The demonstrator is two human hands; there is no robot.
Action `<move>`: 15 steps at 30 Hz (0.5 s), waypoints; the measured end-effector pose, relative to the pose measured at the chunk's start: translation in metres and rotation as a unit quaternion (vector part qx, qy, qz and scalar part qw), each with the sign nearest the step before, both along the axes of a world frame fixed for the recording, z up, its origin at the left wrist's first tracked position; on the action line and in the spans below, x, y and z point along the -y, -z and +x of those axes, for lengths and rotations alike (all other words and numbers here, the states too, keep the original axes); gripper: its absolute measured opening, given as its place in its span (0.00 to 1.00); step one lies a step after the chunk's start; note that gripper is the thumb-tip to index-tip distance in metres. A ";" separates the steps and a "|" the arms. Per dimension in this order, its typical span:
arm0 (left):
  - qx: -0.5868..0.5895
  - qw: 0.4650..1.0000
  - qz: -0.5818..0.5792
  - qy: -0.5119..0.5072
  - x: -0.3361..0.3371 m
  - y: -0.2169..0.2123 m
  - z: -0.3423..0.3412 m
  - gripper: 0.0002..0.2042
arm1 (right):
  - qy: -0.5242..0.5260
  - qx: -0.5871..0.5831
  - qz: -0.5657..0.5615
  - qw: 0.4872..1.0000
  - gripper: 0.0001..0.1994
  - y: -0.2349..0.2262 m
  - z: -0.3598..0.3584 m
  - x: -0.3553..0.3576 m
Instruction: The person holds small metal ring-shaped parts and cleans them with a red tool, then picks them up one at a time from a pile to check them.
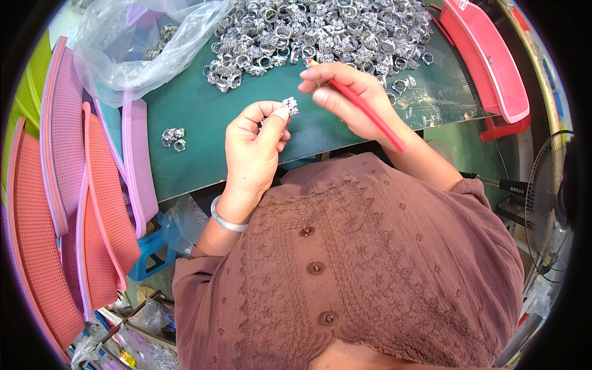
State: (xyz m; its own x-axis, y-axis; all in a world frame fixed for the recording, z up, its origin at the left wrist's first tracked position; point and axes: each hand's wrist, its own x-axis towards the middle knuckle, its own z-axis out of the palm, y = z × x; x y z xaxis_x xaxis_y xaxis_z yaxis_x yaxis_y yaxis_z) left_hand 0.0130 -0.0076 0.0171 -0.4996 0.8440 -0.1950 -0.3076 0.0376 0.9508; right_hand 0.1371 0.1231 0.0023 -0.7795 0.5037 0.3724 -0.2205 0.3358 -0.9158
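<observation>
My left hand (254,145), with a pale bangle (227,217) at its wrist, pinches a silver ring (290,106) with a clustered, sparkling top between thumb and fingers. To its right, my right hand (354,102) is closed round a slim red stick (369,112), like a pen or pencil. The stick's yellowish tip points up and left, a little apart from the ring. Beyond both hands spreads a large heap of silver rings (333,31) on the green tabletop (203,117). A few rings (174,139) lie by themselves to the left of my left hand.
At the far left stands a clear plastic bag (145,61) with some rings in it. Stacked plastic baskets (105,203) in purple, coral and green crowd the left side. A pink basket (484,61) sits at the right edge, near a fan (544,191). Below left shows a blue stool (151,250).
</observation>
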 end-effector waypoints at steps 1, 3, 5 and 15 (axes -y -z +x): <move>-0.004 1.000 0.003 0.003 0.000 0.001 0.000 0.03 | -0.017 0.005 -0.018 1.000 0.15 0.000 0.001 0.002; -0.006 1.000 -0.002 0.004 0.000 0.001 0.000 0.03 | -0.040 0.027 -0.029 0.998 0.18 -0.003 0.002 0.006; -0.009 1.000 -0.005 0.006 -0.001 0.001 0.001 0.03 | -0.048 0.020 -0.042 0.998 0.19 0.000 0.000 0.007; -0.007 1.000 -0.007 0.019 -0.001 0.001 0.001 0.03 | -0.044 0.011 -0.078 0.996 0.20 0.003 -0.002 0.009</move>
